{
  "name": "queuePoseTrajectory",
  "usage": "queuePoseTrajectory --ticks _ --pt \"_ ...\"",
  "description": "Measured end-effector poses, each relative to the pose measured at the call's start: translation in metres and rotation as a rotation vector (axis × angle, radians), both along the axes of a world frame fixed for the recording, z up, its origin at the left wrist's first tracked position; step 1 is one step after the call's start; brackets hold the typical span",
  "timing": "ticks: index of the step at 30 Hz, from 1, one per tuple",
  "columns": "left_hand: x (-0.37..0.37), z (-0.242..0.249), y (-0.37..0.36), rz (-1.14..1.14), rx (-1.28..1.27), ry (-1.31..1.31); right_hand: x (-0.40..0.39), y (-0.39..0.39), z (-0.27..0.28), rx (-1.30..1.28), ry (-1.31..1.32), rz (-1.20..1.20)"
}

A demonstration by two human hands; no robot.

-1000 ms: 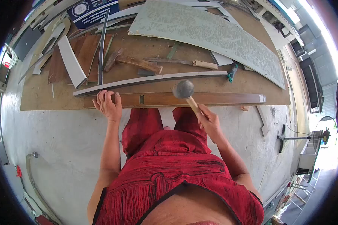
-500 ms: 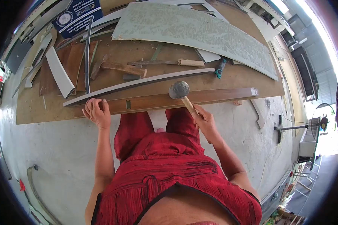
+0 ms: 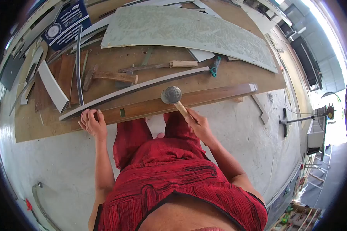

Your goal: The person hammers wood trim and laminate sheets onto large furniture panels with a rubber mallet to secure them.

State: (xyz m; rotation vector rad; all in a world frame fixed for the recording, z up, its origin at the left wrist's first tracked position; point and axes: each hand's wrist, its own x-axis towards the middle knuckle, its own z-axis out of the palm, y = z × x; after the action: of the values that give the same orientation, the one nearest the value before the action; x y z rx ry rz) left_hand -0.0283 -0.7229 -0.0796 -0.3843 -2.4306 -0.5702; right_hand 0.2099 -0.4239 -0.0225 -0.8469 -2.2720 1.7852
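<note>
A rubber mallet (image 3: 171, 94) with a dark round head and a pale wooden handle is in my right hand (image 3: 198, 124), its fingers wrapped round the handle. The mallet's head is over a long brown wooden bar (image 3: 216, 93) that lies along the table's near edge. My left hand (image 3: 93, 122) rests at the left part of the bar, fingers curled; whether they grip it is unclear. Just behind the bar lies a long white-topped strip (image 3: 150, 82), its left end close to my left hand. A small dark slot (image 3: 122, 112) shows in the bar.
On the brown table (image 3: 31, 129) lie a wooden-handled hammer (image 3: 113, 76), a tool with a pale handle (image 3: 183, 64), a teal-handled tool (image 3: 215, 67), a large pale panel (image 3: 189, 32) and a white strip (image 3: 53, 86). A fan (image 3: 329, 111) stands at the right.
The view has shifted and turned slightly, so the table and its objects sit differently in the frame. Both hands keep nearly the same pose, and the mallet remains over the bar.
</note>
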Motion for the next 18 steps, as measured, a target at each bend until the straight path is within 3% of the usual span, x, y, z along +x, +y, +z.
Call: queuePoseTrajectory --ticks 2,7,12,18 --pt "0.007 0.013 0.012 -0.104 -0.031 0.021 -0.001 -0.002 0.0 -0.045 0.038 -0.007" --pt "0.037 0.041 0.085 -0.699 -0.03 -0.161 0.002 0.0 0.008 -0.192 0.116 -0.132" --pt "0.043 0.046 0.132 -0.947 -0.223 -0.345 0.028 0.033 0.029 -0.166 0.249 -0.346" --pt "0.038 0.038 0.181 -1.097 -0.286 -0.303 0.054 0.059 0.022 0.005 0.005 -0.494"
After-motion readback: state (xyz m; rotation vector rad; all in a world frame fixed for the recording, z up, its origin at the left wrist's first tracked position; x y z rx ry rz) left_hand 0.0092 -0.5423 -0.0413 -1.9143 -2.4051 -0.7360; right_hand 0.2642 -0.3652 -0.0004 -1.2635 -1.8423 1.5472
